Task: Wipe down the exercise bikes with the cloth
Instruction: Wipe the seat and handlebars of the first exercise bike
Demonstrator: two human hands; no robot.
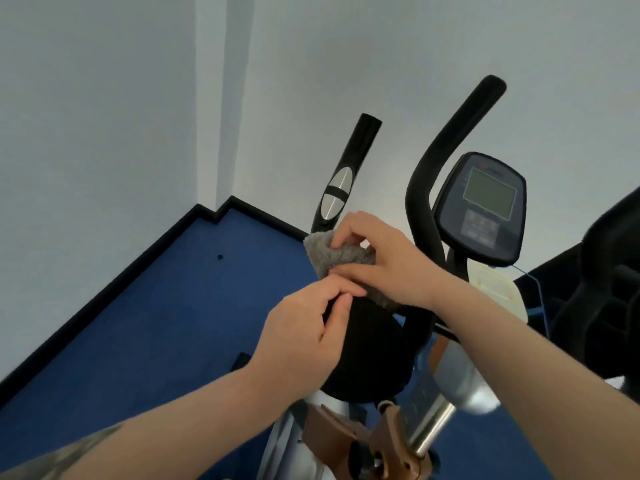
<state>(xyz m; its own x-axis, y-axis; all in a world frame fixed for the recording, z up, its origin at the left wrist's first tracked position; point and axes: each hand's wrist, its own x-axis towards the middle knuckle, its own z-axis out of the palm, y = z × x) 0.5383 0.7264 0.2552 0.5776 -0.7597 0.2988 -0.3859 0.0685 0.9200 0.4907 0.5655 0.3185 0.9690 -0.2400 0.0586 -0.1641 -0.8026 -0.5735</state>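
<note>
Clearly soft and light, the grey cloth point(341, 258): fleecy, bunched, folding wherever pressed. Held up in front of the exercise bike point(426, 209), just below the silver sensor plate on the left handlebar point(346, 174) and above the black rounded part point(367, 351) of the bike. Whether touching the handlebar or only in front of it, cannot tell.

Right hand point(384, 261) curled over the top of the cloth, fingers point(346, 233) pinching its upper edge, thumb underneath along the lower fold. Left hand point(304, 337) coming in from below, thumb and forefinger pressed together at the lower edge of the cloth, seemingly nipping a corner; the exact contact partly hidden by the right hand.

Probably a regrip or refold, readying a fresh face for wiping. No risk of breaking or slipping; only of flopping loose if held by one corner. Best gathered into a pad in the palm, fingers spread behind it, so pressure passes evenly onto the tube. For the rounded bars, wrapping around and sliding along would likely suit. Console point(485, 206) to the right, screen glossy, likely needing a lighter touch.
</note>
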